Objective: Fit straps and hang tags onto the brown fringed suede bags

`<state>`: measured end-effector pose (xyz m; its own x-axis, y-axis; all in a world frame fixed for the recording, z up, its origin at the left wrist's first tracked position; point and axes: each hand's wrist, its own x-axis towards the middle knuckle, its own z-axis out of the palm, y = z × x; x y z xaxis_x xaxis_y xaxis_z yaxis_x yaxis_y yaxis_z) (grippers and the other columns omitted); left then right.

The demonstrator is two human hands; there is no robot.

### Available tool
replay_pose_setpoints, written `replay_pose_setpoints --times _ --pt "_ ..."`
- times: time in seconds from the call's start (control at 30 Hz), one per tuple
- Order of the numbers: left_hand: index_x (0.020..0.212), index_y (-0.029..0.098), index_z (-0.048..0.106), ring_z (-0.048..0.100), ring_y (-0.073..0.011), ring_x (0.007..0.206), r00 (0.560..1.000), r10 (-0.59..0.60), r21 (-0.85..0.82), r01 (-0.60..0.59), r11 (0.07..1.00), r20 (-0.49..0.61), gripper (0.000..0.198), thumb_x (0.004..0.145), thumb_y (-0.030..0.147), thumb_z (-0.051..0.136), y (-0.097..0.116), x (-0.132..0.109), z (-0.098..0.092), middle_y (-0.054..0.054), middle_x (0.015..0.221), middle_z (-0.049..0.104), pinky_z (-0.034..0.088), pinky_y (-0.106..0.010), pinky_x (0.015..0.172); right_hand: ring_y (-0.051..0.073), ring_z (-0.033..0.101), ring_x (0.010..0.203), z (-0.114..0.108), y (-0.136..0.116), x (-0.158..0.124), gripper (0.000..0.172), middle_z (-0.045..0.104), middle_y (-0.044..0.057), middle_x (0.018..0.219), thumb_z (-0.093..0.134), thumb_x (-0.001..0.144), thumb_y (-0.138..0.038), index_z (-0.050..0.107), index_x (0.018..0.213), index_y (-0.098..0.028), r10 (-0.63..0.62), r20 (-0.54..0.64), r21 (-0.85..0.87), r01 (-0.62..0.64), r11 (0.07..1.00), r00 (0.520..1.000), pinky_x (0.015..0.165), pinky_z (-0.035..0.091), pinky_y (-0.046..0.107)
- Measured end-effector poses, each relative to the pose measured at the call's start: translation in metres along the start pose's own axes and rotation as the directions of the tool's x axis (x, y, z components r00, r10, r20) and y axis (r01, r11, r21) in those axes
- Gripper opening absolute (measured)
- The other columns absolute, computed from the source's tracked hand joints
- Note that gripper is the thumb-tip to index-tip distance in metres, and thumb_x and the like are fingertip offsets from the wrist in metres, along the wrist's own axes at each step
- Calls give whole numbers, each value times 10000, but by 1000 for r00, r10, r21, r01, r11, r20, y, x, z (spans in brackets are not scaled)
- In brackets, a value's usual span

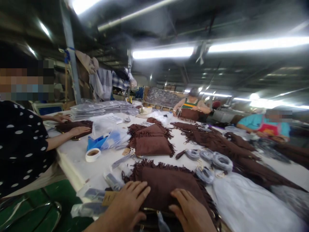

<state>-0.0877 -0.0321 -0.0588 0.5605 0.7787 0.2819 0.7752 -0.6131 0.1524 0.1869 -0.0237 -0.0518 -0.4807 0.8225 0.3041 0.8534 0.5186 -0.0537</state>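
Observation:
A dark brown fringed bag [169,183] lies flat on the white table at the near edge, its zipper side toward me. My left hand [129,204] rests on the bag's left part, fingers stretched out. On the right part lies my right hand [189,207], its fingers spread a little and slightly bent. A tan tag [109,198] shows beside my left wrist. Just beyond is another brown fringed bag [153,146], with more bags behind it.
Coiled wrapped straps [220,161] and white plastic [251,199] lie at the right. A tape roll [93,155] and blue plastic [98,142] are at the left. A person in a polka-dot top [21,145] handles a brown bag; two people work across the table [72,161].

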Motion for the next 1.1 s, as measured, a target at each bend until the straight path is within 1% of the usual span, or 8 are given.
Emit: replay_pose_setpoints --times 0.17,0.33,0.53,0.67,0.8,0.93,1.03,1.1 --pt "1080 169 618 635 -240 855 989 93 141 -109 984 115 177 927 197 533 -3 30 -7 -98 1004 671 500 -338 761 289 627 1152 14 23 1 651 599 110 1352 648 717 -138 544 1356 -203 -124 81 0 124 992 989 894 556 370" --pt "976 179 573 615 -216 781 994 80 85 -74 994 -69 206 1006 300 409 -18 75 -43 -63 913 633 458 -308 683 250 603 1187 -6 33 20 694 598 115 1353 512 697 -41 515 1377 -179 98 1 56 -98 994 995 982 497 367" --pt "1129 199 569 583 -254 1026 982 83 -32 -90 995 -170 262 933 373 568 -28 92 -66 -75 1105 627 448 -411 922 205 706 947 -25 43 44 581 724 76 1126 389 774 10 593 1272 -208 134 28 19 -135 991 991 839 545 315" --pt "1396 258 428 421 -296 1298 942 250 112 -230 967 -226 527 902 168 589 -13 82 -51 -97 1365 519 267 -533 1125 215 709 939 -19 38 47 564 729 80 1108 382 781 8 614 1244 -216 89 26 -15 -88 996 996 841 545 329" --pt "1307 273 530 490 -245 1251 869 416 51 -418 907 -269 409 945 89 483 -4 82 -34 -73 1258 619 234 -519 1148 213 704 981 -18 36 47 578 720 80 1144 383 763 14 618 1238 -215 71 44 -16 -70 997 996 860 541 322" --pt "1047 239 658 603 -214 1018 931 119 -504 -290 814 -345 155 945 233 541 -11 87 -28 -49 1041 692 408 -390 1000 203 702 988 -27 43 47 564 718 54 1159 413 781 -13 597 1263 -243 42 70 -14 -41 999 997 848 535 296" --pt "954 188 662 609 -212 889 946 -247 -866 -62 497 -209 185 909 350 585 -23 88 -26 -46 935 682 463 -303 810 208 721 914 -39 46 58 531 745 38 1079 412 810 -19 609 1235 -268 79 72 -57 -75 996 994 781 527 283" --pt "979 173 665 601 -222 919 922 -358 -935 -9 353 -144 241 907 383 571 -35 85 -25 -52 965 679 453 -301 820 213 730 859 -49 46 71 481 763 23 989 430 817 -25 640 1165 -282 85 96 -71 -79 994 992 727 507 269"
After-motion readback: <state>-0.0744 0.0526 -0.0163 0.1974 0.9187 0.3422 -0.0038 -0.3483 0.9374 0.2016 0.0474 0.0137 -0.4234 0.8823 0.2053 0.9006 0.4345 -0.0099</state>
